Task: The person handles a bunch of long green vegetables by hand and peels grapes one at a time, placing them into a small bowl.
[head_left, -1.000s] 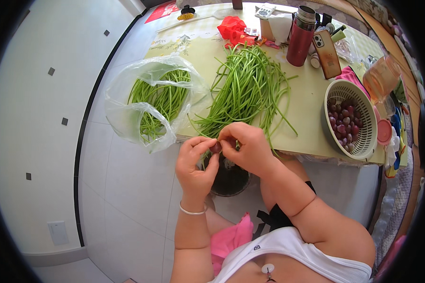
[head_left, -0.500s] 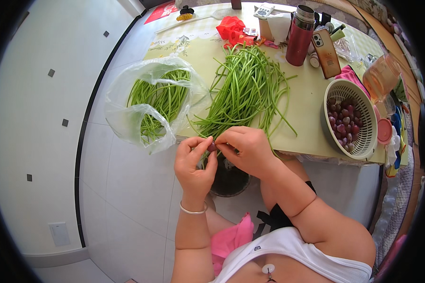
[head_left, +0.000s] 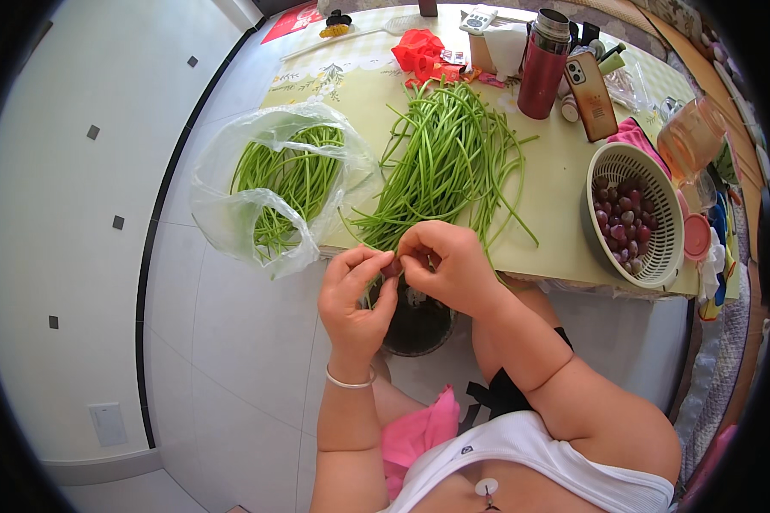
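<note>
A dark red grape (head_left: 391,269) is pinched between the thumb and fingertips of my left hand (head_left: 351,299), just off the table's front edge. My right hand (head_left: 449,267) is closed too, its fingertips pressed to the grape's right side. Whether they hold a bit of its skin is too small to tell. Below both hands stands a dark round bin (head_left: 419,329), partly covered by them. A heap of long green stems (head_left: 445,162) lies on the table just beyond my hands. To the right, more grapes (head_left: 626,218) sit in a pale plastic colander (head_left: 670,244).
A clear plastic bag (head_left: 218,184) with more green stems hangs over the table's left edge. Farther back are a red thermos (head_left: 543,73), a phone (head_left: 592,103) leaning upright, a crumpled red bag (head_left: 417,53) and a remote control (head_left: 478,20). An orange-tinted jar (head_left: 691,141) stands behind the colander.
My right hand has shifted slightly right and down, and its fingers have curled in more. My left hand has moved a little to the right with the grape.
</note>
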Demonstrator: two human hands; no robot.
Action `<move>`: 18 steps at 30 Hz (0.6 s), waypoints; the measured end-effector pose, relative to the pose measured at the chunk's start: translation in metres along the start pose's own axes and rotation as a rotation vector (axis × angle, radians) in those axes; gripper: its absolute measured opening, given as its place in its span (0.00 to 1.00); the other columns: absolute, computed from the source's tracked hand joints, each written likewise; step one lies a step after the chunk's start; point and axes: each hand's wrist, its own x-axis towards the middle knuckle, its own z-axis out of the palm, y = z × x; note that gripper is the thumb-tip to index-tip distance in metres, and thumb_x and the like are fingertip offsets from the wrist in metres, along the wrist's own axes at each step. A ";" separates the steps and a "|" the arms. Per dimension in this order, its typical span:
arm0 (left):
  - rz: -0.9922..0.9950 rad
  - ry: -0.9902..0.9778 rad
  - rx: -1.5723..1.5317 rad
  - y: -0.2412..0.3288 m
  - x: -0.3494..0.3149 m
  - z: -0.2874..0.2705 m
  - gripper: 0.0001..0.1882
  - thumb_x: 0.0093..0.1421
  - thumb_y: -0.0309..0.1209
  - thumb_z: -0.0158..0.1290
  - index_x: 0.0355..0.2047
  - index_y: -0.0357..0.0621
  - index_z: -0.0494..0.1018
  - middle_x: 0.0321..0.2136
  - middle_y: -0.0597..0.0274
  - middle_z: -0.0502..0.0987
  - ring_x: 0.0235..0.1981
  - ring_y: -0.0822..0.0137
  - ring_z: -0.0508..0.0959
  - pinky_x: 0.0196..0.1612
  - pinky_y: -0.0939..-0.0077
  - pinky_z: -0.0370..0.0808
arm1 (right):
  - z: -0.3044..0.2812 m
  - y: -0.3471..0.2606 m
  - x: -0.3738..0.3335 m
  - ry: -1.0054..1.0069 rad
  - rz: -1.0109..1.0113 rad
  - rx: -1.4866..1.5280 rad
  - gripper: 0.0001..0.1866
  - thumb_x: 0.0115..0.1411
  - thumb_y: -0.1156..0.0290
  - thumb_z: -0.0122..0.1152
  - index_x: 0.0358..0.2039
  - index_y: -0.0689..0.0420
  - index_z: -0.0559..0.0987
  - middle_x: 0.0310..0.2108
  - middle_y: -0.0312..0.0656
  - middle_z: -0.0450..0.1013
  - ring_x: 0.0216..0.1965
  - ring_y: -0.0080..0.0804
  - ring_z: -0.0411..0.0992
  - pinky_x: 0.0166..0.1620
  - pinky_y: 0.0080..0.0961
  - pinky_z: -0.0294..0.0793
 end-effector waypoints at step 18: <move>0.239 0.233 0.352 -0.003 0.000 0.006 0.15 0.47 0.16 0.62 0.34 0.43 0.73 0.37 0.59 0.75 0.38 0.62 0.76 0.54 0.57 0.73 | 0.013 -0.006 -0.007 0.018 0.247 0.292 0.05 0.54 0.76 0.62 0.30 0.64 0.79 0.22 0.35 0.74 0.22 0.16 0.69 0.26 0.16 0.69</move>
